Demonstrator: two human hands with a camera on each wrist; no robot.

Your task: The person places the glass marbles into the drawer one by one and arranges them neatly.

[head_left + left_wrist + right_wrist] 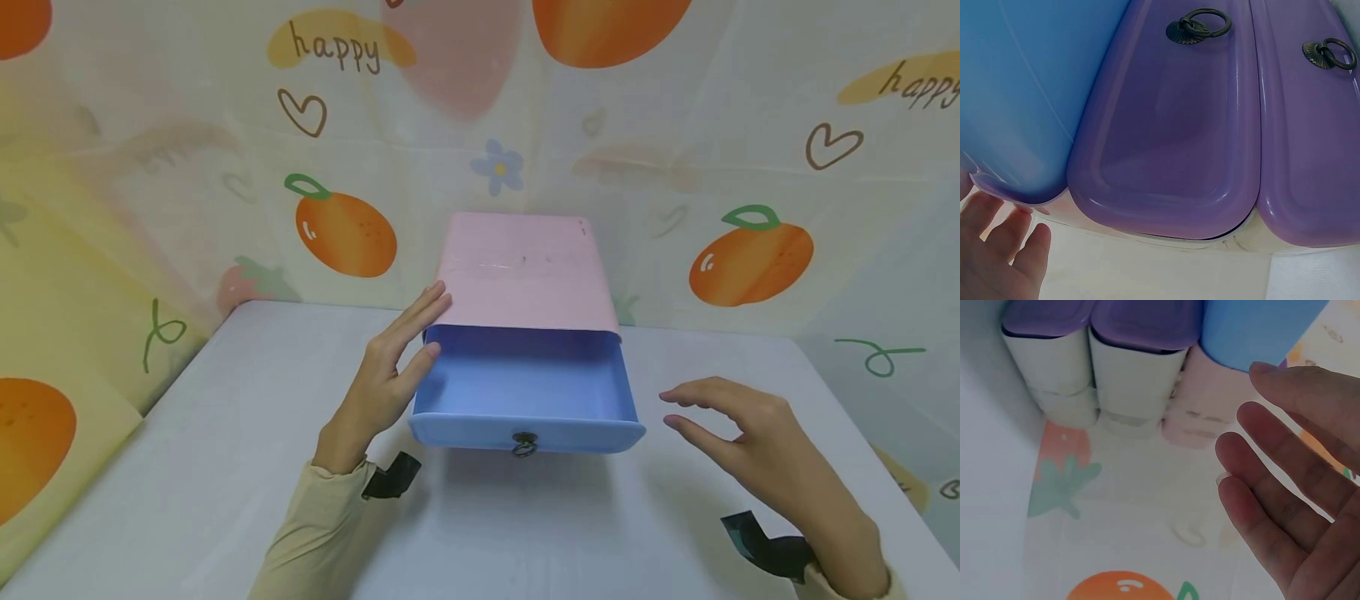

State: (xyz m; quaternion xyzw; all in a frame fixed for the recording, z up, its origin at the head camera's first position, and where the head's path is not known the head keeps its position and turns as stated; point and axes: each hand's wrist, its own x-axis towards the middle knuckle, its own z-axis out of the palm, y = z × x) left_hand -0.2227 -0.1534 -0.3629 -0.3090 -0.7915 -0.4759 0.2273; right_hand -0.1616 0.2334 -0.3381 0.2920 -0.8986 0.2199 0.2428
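A small chest with a pink top (525,271) stands on the table, its top blue drawer (465,427) pulled out and its bare inner floor in sight. A dark ring pull (525,444) hangs on the drawer's front. My left hand (382,387) rests against the chest's left side with its fingers extended. In the left wrist view, two purple drawers (1166,125) with ring pulls sit below the blue one, both pushed in. My right hand (757,429) hovers right of the drawer, fingers loosely bent and thumb apart, touching nothing.
A white-covered table (195,467) bears the chest. Behind it hangs a cloth backdrop (540,158) printed with oranges, hearts and "happy". Dark straps (393,477) show at both wrists.
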